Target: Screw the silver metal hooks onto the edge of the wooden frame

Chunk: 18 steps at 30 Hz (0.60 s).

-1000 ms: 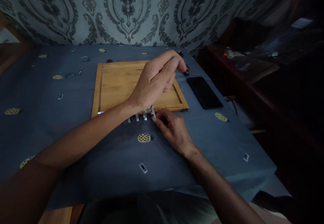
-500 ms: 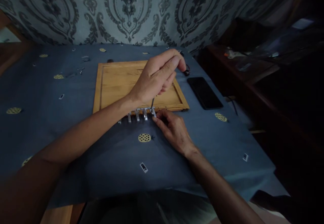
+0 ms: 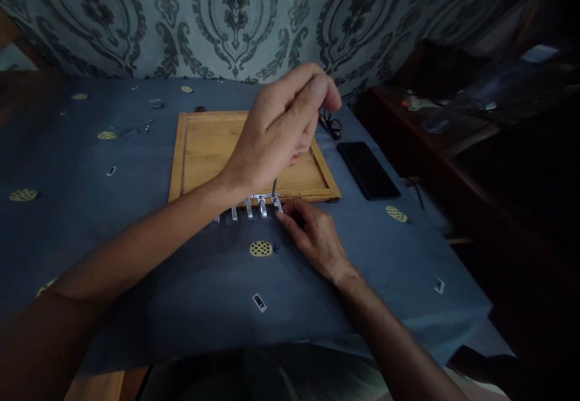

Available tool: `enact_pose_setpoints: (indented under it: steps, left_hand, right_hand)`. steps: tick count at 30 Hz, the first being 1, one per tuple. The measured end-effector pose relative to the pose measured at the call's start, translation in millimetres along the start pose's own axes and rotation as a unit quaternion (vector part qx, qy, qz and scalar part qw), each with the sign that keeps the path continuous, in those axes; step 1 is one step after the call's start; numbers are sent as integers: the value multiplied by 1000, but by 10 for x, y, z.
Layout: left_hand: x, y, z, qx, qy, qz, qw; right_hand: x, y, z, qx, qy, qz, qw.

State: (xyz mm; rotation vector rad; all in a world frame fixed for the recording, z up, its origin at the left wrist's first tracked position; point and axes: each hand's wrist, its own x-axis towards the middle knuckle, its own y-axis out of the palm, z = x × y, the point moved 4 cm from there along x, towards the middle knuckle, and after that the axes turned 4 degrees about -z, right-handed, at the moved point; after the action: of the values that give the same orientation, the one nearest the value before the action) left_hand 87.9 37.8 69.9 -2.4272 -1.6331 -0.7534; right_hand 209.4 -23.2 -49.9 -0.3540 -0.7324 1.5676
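Observation:
A wooden board point(image 3: 206, 147) with a raised rim lies on the blue cloth. A metal hook rail point(image 3: 254, 205) with several silver hooks sits along the board's near edge. My left hand point(image 3: 278, 132) hovers above it, fingers closed on a thin dark tool point(image 3: 273, 187) whose tip points down at the rail's right end. My right hand point(image 3: 312, 238) rests on the cloth, its fingertips pressing the rail's rightmost hook.
A black phone point(image 3: 368, 168) lies right of the board, with a dark cable point(image 3: 331, 124) behind it. Small metal parts point(image 3: 147, 124) lie at the far left on the cloth. A dark wooden shelf point(image 3: 444, 141) stands to the right, and patterned fabric hangs behind.
My left hand rose and now holds a thin tool upright over the rail's right end; one second ago the tool did not show. My right hand stayed at the hook.

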Motion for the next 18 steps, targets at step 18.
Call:
enact_pose_setpoints:
  steps: [18]
  left_hand:
    - [-66, 38, 213, 39, -8, 23, 999]
  right_hand:
    - [6, -11, 16, -16, 15, -1, 1000]
